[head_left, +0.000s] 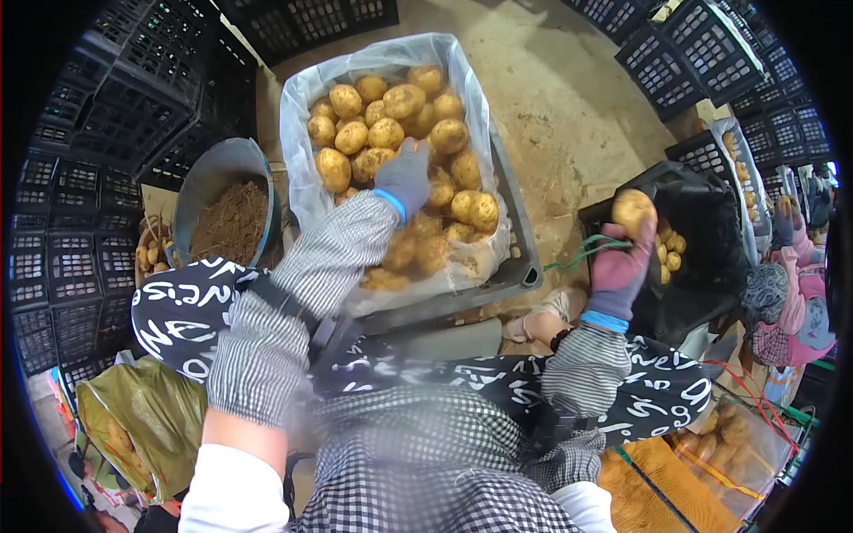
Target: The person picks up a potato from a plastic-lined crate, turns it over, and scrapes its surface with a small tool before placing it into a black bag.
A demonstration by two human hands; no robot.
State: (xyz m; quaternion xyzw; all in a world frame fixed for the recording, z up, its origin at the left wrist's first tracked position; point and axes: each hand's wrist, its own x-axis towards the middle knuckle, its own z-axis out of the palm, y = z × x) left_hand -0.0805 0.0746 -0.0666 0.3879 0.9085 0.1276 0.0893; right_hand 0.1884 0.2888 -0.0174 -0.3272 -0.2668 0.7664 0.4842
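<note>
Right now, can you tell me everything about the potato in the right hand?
The potato is plump, roundish and golden-brown, with darker smudges that look like dirt. It seems whole; its underside is hidden. The gloved right hand holds it up, and it shows beside the black liner. Nothing else visibly touches it.

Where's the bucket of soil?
In the head view, the bucket stands at left, between the stacked black crates and the plastic-lined potato crate.
</note>
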